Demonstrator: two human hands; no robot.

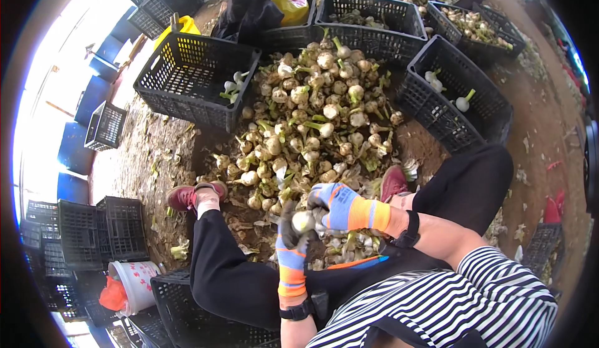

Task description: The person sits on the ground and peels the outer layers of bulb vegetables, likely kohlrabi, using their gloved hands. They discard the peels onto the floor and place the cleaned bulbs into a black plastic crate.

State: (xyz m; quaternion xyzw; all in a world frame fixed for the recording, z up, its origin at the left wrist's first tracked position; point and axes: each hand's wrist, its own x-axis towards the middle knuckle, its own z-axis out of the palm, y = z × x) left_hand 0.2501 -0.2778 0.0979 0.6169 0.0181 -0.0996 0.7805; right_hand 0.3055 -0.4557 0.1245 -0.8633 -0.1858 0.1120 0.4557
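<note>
A pale, cleaned garlic bulb (303,221) is held between my hands, low over the near edge of a heap. My left hand (292,245), in a blue and orange knit glove with dark fingers, grips it from below and the left. Curled against the bulb's upper right side is my right hand (338,207), gloved the same way; its fingertips are partly hidden. Just beyond lies a large heap of garlic bulbs (309,114) with dirty skins and cut green stems. Loose skins and trimmings (348,245) cover the ground between my legs.
A black plastic crate (196,76) at the left holds a few white bulbs; another crate (454,95) at the right does too. Behind the heap stands a crate (369,34) with some contents. A white bucket (135,282) with a red bag leans at lower left near stacked crates (100,233).
</note>
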